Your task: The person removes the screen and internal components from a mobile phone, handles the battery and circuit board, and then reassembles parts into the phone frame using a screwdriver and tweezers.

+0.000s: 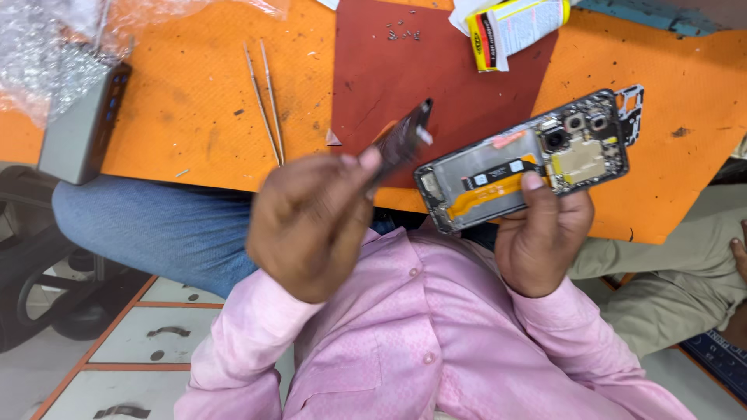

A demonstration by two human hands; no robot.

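Observation:
My left hand [311, 225] is raised over the table edge and pinches a thin, dark, flat part [405, 138] between thumb and fingers, tilted up to the right. My right hand [541, 241] grips an opened phone [580, 152] with its back cover off. The phone shows a metal plate, an orange flex cable, camera lenses and a gold shield, and my thumb rests on the cable area. The dark part's tip is close to the phone's left end; I cannot tell whether they touch. Both of my sleeves are pink.
On the orange table [194, 101] lie a pair of tweezers [264, 101], a dark red mat [405, 70] with tiny screws [403, 33], a yellow-and-white glue pack [513, 27], a grey box [82, 124] and bubble wrap [47, 54]. Another person's jeans leg [156, 225] is at left, khaki trousers [669, 264] at right.

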